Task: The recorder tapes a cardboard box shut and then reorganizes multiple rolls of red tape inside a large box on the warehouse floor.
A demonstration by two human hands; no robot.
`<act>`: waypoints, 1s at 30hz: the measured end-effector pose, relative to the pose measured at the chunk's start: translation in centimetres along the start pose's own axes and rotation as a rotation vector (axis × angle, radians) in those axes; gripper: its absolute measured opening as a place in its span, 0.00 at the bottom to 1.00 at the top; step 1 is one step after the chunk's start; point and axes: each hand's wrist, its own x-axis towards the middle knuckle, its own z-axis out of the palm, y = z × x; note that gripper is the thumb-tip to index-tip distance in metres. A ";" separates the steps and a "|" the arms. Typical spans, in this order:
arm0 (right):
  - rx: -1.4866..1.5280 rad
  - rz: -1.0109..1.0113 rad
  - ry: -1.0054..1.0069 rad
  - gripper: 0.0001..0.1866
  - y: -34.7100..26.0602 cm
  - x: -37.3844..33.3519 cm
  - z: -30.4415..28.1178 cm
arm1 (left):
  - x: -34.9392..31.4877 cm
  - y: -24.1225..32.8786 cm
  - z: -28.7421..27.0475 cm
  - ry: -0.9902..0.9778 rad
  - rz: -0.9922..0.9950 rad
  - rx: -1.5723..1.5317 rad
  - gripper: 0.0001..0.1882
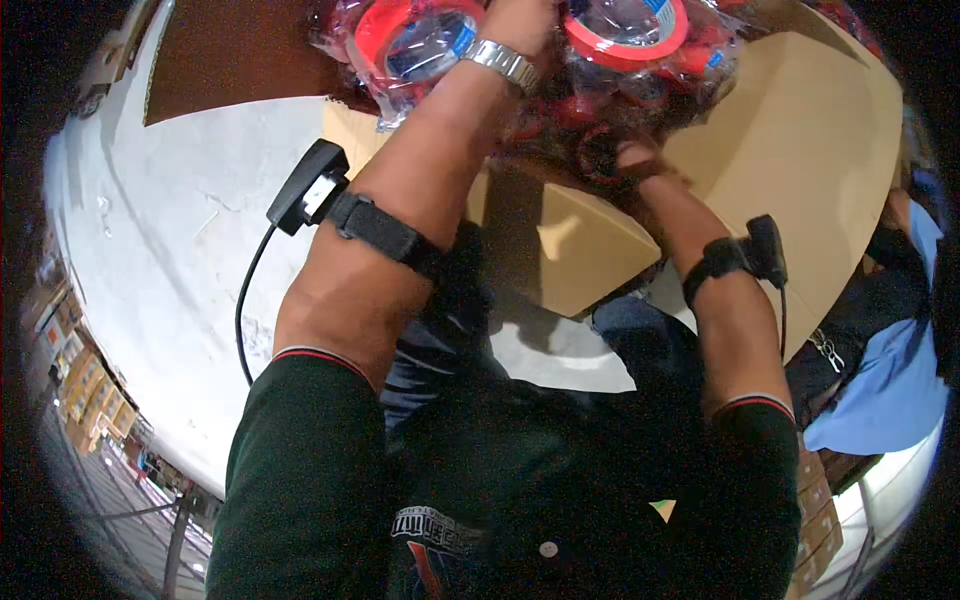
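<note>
Both hands (520, 25) (640, 158) among flat-lying orange tape rolls (625, 35)

A white floor (170, 250) with small cracks and marks fills the left part of the view. A brown cardboard sheet (230, 60) lies on it at the top left. Far at the lower left edge, stacked cardboard boxes (90, 395) stand in rows, small and bent by the lens. At the right edge another person in a blue shirt (895, 390) is near, with a dark sleeve (885, 250) above it. More boxes (820, 520) stand at the lower right. A black cable (245, 310) hangs over the floor on the left.
</note>
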 end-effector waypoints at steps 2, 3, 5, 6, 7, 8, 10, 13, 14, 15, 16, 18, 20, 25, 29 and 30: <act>0.021 0.001 0.026 0.15 -0.1 -0.6 0.0 | 0.1 0.0 0.0 0.000 0.001 0.038 0.05; 0.043 -0.005 0.036 0.15 -0.5 -0.9 -0.7 | 0.1 -0.2 -0.2 0.010 0.006 0.038 0.05; 0.144 -0.039 0.079 0.16 -2.3 -2.0 -4.3 | -0.2 0.3 -0.9 0.030 0.009 0.045 0.05; 0.199 -0.053 0.112 0.16 -3.2 -2.8 -6.5 | -0.4 0.9 -0.9 0.047 0.004 0.054 0.06; 0.250 -0.080 0.137 0.17 -4.4 -3.2 -8.3 | -0.8 1.4 -1.1 0.071 0.002 0.069 0.06; 0.247 -0.076 0.141 0.17 -4.8 -3.0 -8.5 | -0.6 1.3 -0.9 0.066 0.004 0.067 0.06; 0.313 -0.260 0.138 0.19 -5.5 -2.0 -8.2 | -0.4 1.3 -0.7 0.030 -0.020 0.058 0.06; 0.023 -0.296 0.326 0.20 -3.3 2.3 -1.7 | -0.1 1.1 -0.2 0.024 -0.074 0.021 0.05; -0.168 -0.299 0.657 0.21 -2.5 3.5 0.0 | 0.2 0.9 0.1 0.016 -0.113 -0.027 0.05; -0.165 -0.293 0.657 0.21 -0.9 4.4 0.5 | 0.5 0.5 0.2 0.013 -0.119 -0.025 0.05; -0.037 -0.243 0.442 0.22 1.7 4.5 0.8 | 1.0 -0.1 0.6 -0.018 -0.086 -0.046 0.05; 0.187 -0.164 0.154 0.23 -1.4 2.5 -2.2 | 0.2 -0.2 -1.0 0.002 -0.053 -0.042 0.05; 0.322 -0.022 0.051 0.21 -7.3 -3.5 -12.2 | -0.1 0.5 -1.5 0.024 -0.016 -0.044 0.05; -0.084 -0.085 -0.469 0.14 -4.4 -8.4 -9.8 | 0.7 -0.1 -0.5 0.010 -0.006 -0.005 0.05; -0.115 -0.095 -0.430 0.13 -4.8 -8.6 -10.7 | 1.2 -1.0 -0.9 -0.016 -0.032 0.027 0.05; -0.101 -0.133 -0.424 0.15 -5.5 -8.5 -12.3 | 1.0 -0.8 -0.9 -0.009 -0.033 0.030 0.05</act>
